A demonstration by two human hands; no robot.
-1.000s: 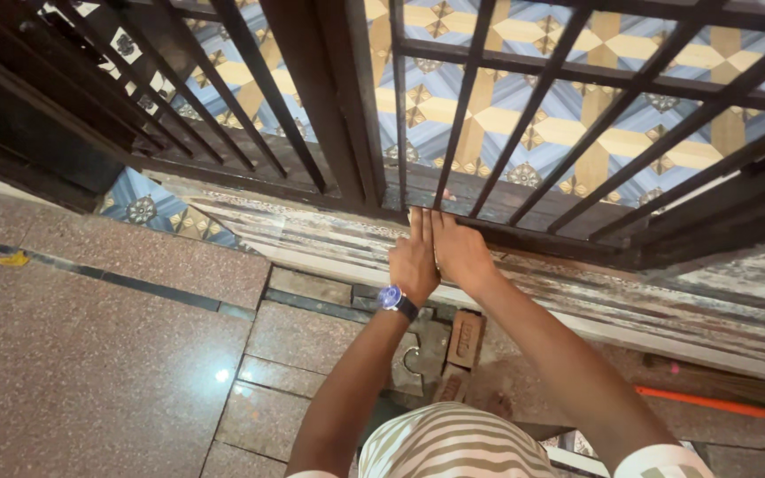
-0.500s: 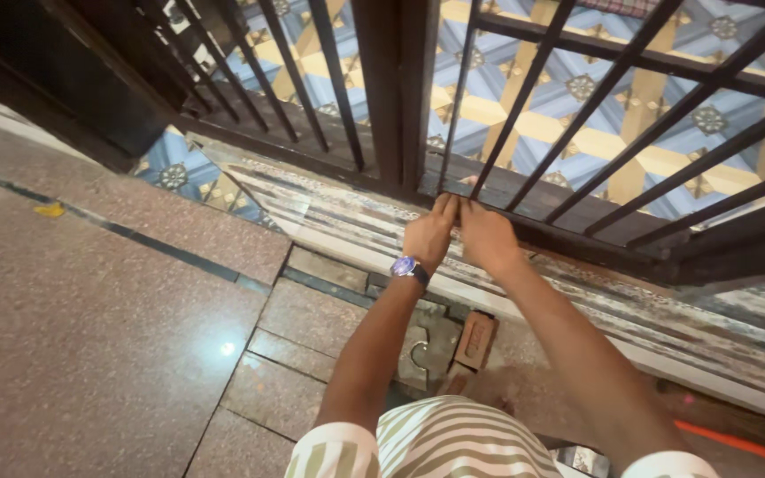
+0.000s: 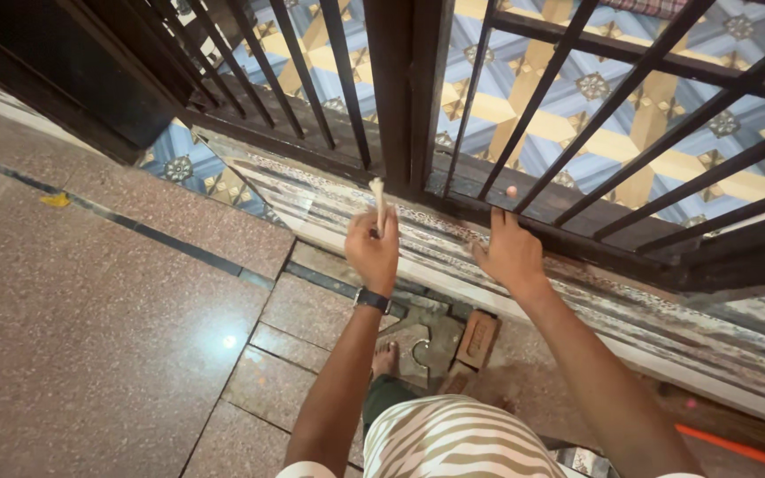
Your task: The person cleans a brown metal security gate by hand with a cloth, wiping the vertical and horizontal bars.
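My left hand (image 3: 372, 248), with a dark watch on the wrist, is raised and closed around a thin pale stick-like thing (image 3: 379, 202) that points up. My right hand (image 3: 511, 250) rests with fingers spread on the bottom rail of a dark metal barred gate (image 3: 524, 212); one fingertip pokes between the bars. The gate stands on a streaked marble threshold (image 3: 338, 226). Beyond the bars lies a blue and yellow patterned tile floor (image 3: 524, 97).
A speckled pink granite floor (image 3: 90, 327) spreads to the left. Below the threshold lie a red brick (image 3: 478, 339) and a metal ring (image 3: 420, 352) on broken paving. My bare foot (image 3: 386, 358) shows beside them. An orange rod (image 3: 726, 443) lies at lower right.
My hands have parted from the gate's bottom rail. The left hand has pulled back and up holding the pale stick; the right hand has shifted right along the rail.
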